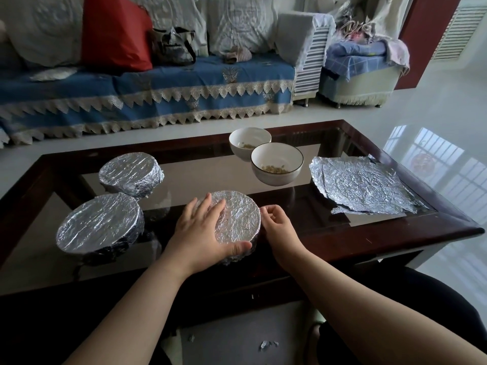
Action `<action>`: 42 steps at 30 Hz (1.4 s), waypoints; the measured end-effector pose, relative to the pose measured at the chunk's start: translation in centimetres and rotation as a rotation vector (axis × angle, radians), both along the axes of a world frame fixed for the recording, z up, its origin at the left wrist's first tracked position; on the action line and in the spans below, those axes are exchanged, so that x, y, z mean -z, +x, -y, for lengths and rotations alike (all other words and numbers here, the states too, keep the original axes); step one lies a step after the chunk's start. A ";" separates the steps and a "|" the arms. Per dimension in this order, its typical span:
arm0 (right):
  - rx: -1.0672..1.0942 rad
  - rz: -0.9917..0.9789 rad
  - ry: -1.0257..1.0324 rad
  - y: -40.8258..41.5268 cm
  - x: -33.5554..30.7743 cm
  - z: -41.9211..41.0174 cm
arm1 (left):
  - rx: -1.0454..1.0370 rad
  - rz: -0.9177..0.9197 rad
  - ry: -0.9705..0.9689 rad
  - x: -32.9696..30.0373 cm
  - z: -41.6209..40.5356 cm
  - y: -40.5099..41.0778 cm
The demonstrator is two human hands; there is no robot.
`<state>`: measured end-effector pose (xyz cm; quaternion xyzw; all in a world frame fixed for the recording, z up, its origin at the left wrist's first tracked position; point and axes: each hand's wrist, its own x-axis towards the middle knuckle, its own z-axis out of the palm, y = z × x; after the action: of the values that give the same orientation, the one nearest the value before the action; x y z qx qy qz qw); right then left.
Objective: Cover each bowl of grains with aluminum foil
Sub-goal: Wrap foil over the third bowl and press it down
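Observation:
A foil-covered bowl [241,219] stands near the front edge of the table. My left hand [203,233] lies on its left side, fingers spread over the foil top and thumb along the near rim. My right hand [276,222] touches the bowl's right rim with curled fingers. Two more foil-covered bowls stand to the left, one near [98,226] and one farther back [130,171]. Two uncovered white bowls holding a few grains sit at the back, one closer [276,164] and one behind it [249,142]. Crinkled foil sheets [361,187] lie flat on the right.
The table [369,233] has a dark wood frame and a glass top. A sofa with a blue cover [158,83] stands beyond it. Small foil scraps [267,345] lie on the floor under the table's near edge.

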<state>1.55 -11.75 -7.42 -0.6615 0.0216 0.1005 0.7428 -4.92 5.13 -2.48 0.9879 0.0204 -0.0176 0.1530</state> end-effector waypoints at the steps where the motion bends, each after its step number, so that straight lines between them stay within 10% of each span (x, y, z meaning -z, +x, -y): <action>1: 0.012 -0.011 0.000 0.0 0.1 0.0 | 0.002 0.004 0.000 0.0 0.0 0.0; 13: -0.015 -0.152 -0.111 1.4 0.6 -0.1 | 0.018 0.039 0.029 0.3 0.0 -0.1; 34: -0.092 0.152 -0.650 1.9 -1.5 0.1 | 0.003 0.025 -0.013 0.2 0.2 0.0; 42: -0.074 0.203 -0.516 0.1 -0.6 1.2 | -0.011 0.023 -0.010 0.2 0.3 0.2</action>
<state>1.67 -12.98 -6.80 -0.8358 -0.0522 0.0522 0.5440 -4.76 4.87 -2.71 0.9871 0.0238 -0.0054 0.1583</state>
